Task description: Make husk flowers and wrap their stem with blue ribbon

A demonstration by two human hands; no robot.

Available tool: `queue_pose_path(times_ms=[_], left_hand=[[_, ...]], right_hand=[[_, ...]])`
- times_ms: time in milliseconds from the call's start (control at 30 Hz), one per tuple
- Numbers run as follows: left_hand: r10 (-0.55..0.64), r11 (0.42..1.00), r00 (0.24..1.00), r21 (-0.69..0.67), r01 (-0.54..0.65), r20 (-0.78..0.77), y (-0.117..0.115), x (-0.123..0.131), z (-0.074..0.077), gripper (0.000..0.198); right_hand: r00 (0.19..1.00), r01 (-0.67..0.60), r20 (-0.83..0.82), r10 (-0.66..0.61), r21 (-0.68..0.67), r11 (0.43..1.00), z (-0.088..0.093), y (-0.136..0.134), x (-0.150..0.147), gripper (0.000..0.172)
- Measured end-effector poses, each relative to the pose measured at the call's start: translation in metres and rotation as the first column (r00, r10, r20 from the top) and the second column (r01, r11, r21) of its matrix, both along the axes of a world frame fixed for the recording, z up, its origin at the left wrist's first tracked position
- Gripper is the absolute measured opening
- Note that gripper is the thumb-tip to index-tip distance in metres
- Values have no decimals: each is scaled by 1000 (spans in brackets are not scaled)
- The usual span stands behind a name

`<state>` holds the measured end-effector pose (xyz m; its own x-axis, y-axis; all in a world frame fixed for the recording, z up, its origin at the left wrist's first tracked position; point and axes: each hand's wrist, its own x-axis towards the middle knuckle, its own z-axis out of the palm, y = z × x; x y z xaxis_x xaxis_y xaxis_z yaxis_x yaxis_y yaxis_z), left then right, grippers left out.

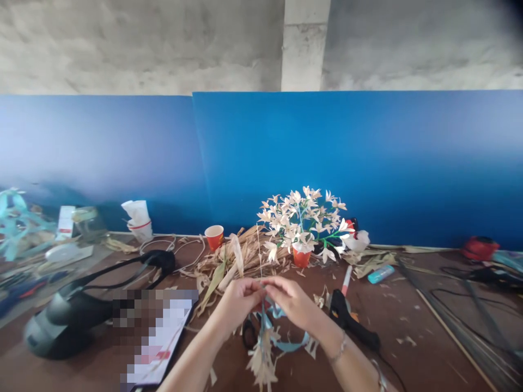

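Note:
My left hand and my right hand meet at the middle of the table, fingertips pinched together on a thin stem with a fine wire rising above them. Below my fingers hangs a pale husk flower, its petals pointing down. A light blue ribbon curls beneath and beside my right hand. Black scissors, partly hidden, lie by the flower. Behind my hands, a bunch of white flowers on green stems stands in a red cup.
Dried husks are heaped behind my hands, near an orange-red paper cup. To the right lie a black glue gun and a turquoise object. A black headset-like device and a partly pixelated screen are at left.

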<state>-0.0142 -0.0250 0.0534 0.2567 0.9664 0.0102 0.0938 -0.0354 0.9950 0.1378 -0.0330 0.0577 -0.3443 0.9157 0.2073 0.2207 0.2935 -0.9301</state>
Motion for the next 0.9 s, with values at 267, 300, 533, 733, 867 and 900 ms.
queue_pose_path(times_ms=[267, 300, 533, 733, 867, 900], left_hand=[[90, 991, 993, 107, -82, -73, -3, -4, -22, 21], [104, 987, 991, 127, -93, -80, -4, -3, -22, 21], [136, 979, 990, 159, -128, -45, -8, 2, -19, 20], [212, 949, 977, 234, -210, 20, -13, 7, -15, 32], [347, 840, 923, 493, -227, -166, -21, 8, -15, 37], [390, 801, 895, 559, -212, -219, -23, 8, -17, 36]], right_hand=[[993, 117, 8, -118, 60, 991, -8, -2, -7, 21], [992, 122, -3, -122, 68, 990, -8, -3, -9, 21], [977, 174, -130, -170, 26, 984, -14, -2, -10, 17], [921, 188, -310, -234, -172, 967, -20, -2, -12, 31], [951, 215, -207, -230, -96, 972, -16, -4, -13, 28], [957, 230, -167, -236, -59, 971, -15, -5, -14, 26]])
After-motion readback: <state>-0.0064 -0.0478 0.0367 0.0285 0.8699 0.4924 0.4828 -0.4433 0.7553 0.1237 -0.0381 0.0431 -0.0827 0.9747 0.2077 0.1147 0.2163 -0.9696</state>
